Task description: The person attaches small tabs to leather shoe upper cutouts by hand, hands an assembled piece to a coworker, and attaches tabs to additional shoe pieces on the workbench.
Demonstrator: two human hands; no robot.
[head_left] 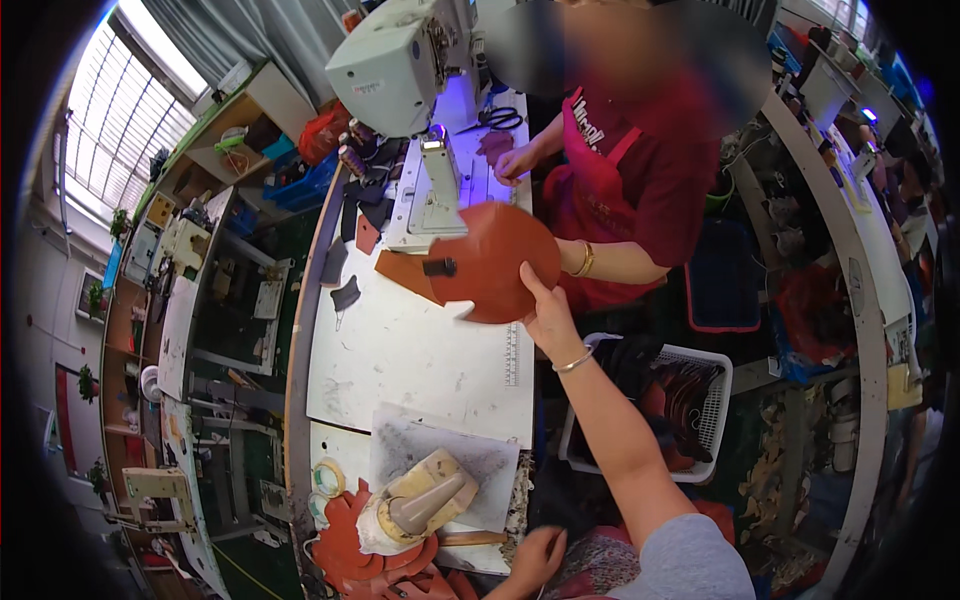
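Observation:
A reddish-brown leather panel (pixel 490 262) with a small black piece on its surface is held up above the white table (pixel 420 350). My right hand (pixel 548 310) pinches its right-hand edge, thumb on top. From behind the same panel comes a co-worker's forearm with a gold bangle; that hand is hidden by the leather. The co-worker's other hand (pixel 514 165) is by the sewing machine bed. My left hand (pixel 540 558) stays low near my lap, fingers curled in, with nothing seen in it. Left of it lies a stack of rust-coloured leather pieces (pixel 345 540).
A tall white sewing machine (pixel 390 75) rises at the back, with black scissors (pixel 498 118) beside it. A tool with a grey handle (pixel 430 507) rests on a yellowish block. Right of the table stands a white basket (pixel 722 400) of dark leather parts. Leather scraps lie around.

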